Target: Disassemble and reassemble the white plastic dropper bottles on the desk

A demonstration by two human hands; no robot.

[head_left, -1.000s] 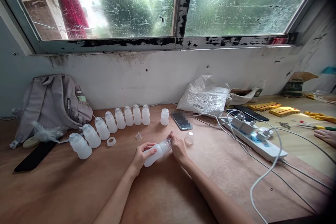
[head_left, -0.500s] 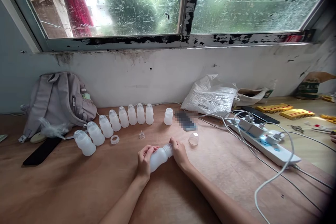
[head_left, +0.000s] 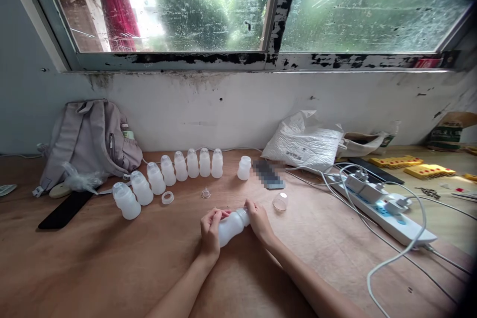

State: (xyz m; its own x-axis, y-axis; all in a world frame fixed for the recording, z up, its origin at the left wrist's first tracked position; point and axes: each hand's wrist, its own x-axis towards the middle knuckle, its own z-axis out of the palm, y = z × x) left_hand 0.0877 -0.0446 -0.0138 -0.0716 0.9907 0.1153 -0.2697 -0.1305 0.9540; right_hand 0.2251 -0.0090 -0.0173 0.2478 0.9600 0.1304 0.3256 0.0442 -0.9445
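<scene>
A person's two hands meet over a brown wooden counter [head_left: 149,268], between them a frosted white plastic bottle [head_left: 231,227] lying tilted, its base toward the left hand [head_left: 211,233] and its neck toward the right hand [head_left: 260,221]. The left hand curls around the lower body, thumb and fingers closed on it; the right hand has its fingers drawn together at the neck end, hiding the tip. Beyond the hands, toward the counter's far edge, stand a row of eight frosted capped bottles [head_left: 156,179] and, to their right, a white bottle without a cap [head_left: 244,168]. A white plastic ring [head_left: 167,198] and a small clear pointed piece [head_left: 205,192] lie in front of the row, while a clear cup-shaped cover [head_left: 280,201] rests just beyond the right hand, near a partly blurred phone [head_left: 275,182]
</scene>
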